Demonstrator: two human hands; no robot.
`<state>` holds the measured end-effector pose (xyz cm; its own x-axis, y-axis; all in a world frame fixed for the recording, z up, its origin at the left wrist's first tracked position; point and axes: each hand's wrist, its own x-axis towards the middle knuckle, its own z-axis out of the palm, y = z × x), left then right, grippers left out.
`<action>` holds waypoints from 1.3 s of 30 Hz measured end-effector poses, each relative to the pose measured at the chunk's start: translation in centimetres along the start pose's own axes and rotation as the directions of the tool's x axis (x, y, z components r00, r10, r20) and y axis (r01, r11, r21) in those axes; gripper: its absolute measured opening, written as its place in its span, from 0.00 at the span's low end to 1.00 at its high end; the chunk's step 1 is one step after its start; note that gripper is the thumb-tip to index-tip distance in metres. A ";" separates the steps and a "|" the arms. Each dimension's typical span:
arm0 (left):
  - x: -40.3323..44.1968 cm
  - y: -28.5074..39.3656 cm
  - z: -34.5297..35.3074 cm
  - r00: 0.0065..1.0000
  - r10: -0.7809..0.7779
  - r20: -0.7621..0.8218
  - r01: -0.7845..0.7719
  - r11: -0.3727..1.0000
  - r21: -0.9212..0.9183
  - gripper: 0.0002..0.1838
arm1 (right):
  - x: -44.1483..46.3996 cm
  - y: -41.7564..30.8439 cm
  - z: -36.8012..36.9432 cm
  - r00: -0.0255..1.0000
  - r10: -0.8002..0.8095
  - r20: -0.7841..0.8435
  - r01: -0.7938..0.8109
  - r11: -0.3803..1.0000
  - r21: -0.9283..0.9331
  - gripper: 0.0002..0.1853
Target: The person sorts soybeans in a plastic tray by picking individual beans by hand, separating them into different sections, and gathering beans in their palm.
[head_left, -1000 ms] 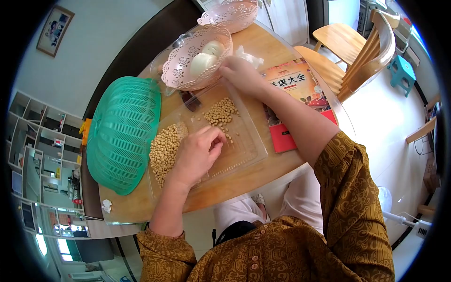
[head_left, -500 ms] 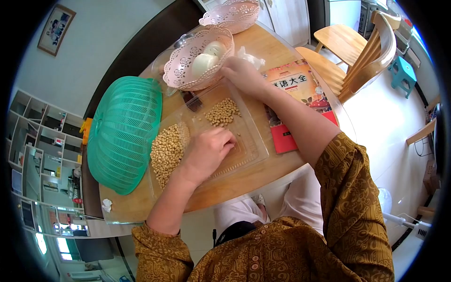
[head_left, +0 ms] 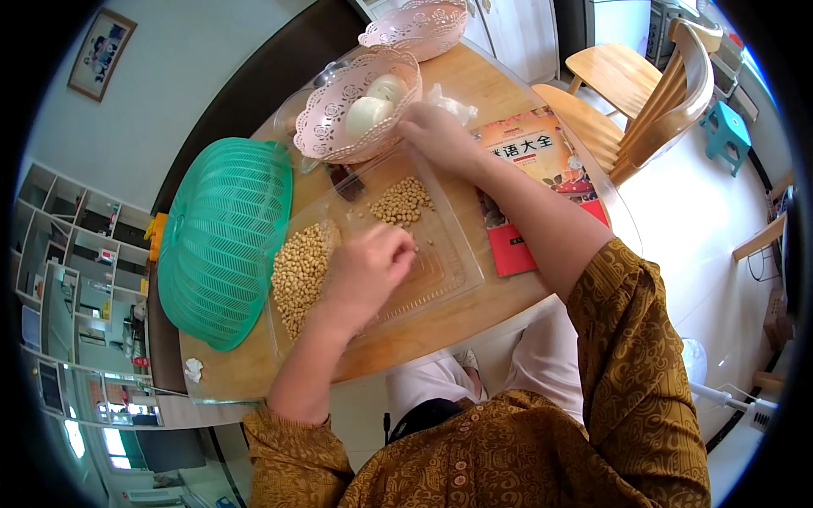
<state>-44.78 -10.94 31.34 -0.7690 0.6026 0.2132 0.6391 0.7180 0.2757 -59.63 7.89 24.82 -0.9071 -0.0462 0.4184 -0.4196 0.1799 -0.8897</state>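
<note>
Curling one hand between two bean piles, the other at a basket's rim.
The green cover (head_left: 224,241), domed, thin and slatted, leans close to the big pile (head_left: 298,275); a nudge could push it into those small, hard, round beans and set some rolling. The left hand (head_left: 368,267) is blurred, its fingers bent nearly closed above the clear, ridged tray (head_left: 445,241); whether it pinches a bean I cannot tell. Its wrist, so near the big pile, could drag beans across and mix the two. The pink basket (head_left: 326,123), lacy and scalloped, holds smooth white lumps (head_left: 370,114) and could tip if pressed. The small pile (head_left: 400,201) lies loose on slick plastic. The right hand (head_left: 436,140) has fingers bent at the rim, their hold hidden, forearm over the glossy book (head_left: 511,250).
</note>
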 end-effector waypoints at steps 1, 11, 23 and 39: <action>-0.2 0.2 -0.8 1.000 0.002 0.001 -0.002 1.000 -0.001 0.05 | 0.0 0.1 0.0 1.000 0.001 -0.002 -0.001 1.000 -0.001 0.14; -6.8 -5.4 -5.3 0.832 -0.496 -0.247 0.540 0.827 0.158 0.06 | -0.1 -0.1 -0.1 1.000 0.013 -0.012 -0.013 1.000 0.000 0.14; -1.4 -0.5 -2.1 0.975 -0.211 -0.064 0.209 0.977 -0.033 0.08 | -0.3 -0.4 -0.3 1.000 0.030 0.000 -0.030 0.999 0.011 0.13; 0.1 -0.8 0.0 0.984 -0.127 0.123 0.117 0.989 0.087 0.05 | 0.1 0.3 0.0 1.000 -0.011 -0.022 0.011 1.000 0.011 0.13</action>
<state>-45.31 -11.44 31.12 -0.8365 0.5448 0.0591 0.5435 0.8112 0.2157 -59.84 7.97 24.63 -0.9015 -0.0263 0.4320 -0.4300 0.1687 -0.8869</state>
